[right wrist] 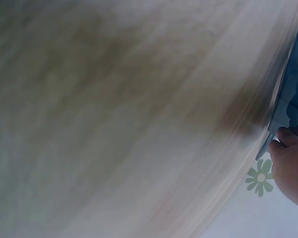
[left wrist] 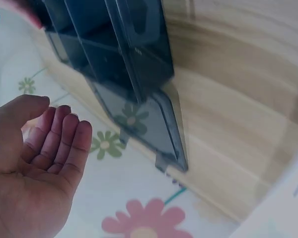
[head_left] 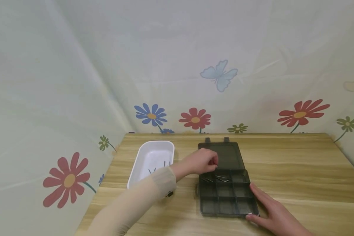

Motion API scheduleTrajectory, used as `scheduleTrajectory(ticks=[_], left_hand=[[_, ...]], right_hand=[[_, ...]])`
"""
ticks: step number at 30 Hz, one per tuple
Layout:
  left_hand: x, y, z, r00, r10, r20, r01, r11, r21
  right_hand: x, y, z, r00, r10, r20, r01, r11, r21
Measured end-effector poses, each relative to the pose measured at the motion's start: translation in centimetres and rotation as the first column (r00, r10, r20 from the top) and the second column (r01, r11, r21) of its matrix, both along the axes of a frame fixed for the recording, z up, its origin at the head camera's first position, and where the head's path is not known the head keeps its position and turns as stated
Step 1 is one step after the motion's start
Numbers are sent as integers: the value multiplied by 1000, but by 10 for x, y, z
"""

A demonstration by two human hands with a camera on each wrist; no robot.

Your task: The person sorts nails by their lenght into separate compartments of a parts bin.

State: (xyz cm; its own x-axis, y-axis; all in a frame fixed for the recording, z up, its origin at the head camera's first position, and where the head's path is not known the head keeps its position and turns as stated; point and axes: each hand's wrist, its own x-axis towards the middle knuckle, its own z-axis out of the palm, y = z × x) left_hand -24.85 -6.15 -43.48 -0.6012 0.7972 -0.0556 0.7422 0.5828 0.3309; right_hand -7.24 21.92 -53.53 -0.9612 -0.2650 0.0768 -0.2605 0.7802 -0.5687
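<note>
A dark translucent compartment box lies on the table, its lid folded back toward the wall. Thin metal nails lie in the far left and far middle compartments. Over the box's hinge side hovers my left hand. In the left wrist view its fingers are loosely bent, with nothing visible between them and the thumb. My right hand holds the box's near right corner, thumb at the front edge and fingers along the right side. The right wrist view catches this hand only at its edge.
Left of the box stands a white tray with several nails in it, partly hidden by my left sleeve. A small black object shows beside the sleeve. A flower-printed sheet hangs behind the wooden table.
</note>
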Motion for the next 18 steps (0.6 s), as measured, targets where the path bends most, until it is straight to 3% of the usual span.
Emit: scheduleTrajectory(ticks=[5, 11, 18], left_hand=[[-6, -20, 13, 1000, 14, 0, -14, 1000, 7], [-11, -52, 28, 998, 69, -12, -69, 998, -8], [-12, -93, 39, 990, 135, -44, -135, 991, -1]], right_hand=[[0, 0, 0, 1000, 12, -18, -12, 1000, 3], [-1, 0, 0, 999, 6, 31, -6, 1000, 2], [-2, -1, 2, 999, 5, 50, -5, 1000, 6]])
